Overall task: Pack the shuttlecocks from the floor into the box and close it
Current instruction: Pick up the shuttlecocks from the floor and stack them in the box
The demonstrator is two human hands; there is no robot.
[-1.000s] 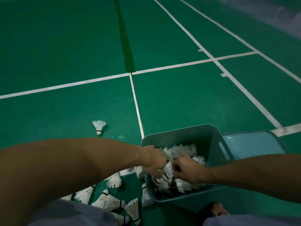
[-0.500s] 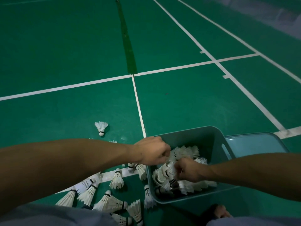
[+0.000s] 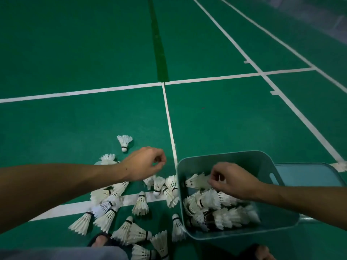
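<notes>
Left hand (image 3: 144, 163) moved off box (image 3: 189, 166), loosely curled, empty; right hand (image 3: 232, 180) pinches shuttlecock (image 3: 197, 182).

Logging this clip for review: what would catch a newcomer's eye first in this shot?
White shuttlecocks lie scattered on the green court floor at lower left. At lower right a teal box is already heaped with them, with the right hand on one inside it. The left hand hovers over the floor pile.

We see white feathered shuttlecocks (image 3: 139, 204) scattered on the green floor left of the box (image 3: 189, 166), one (image 3: 124, 142) standing apart. The grey-blue box is open, partly filled with shuttlecocks (image 3: 216, 209); its lid (image 3: 308, 175) lies just beside it.
</notes>
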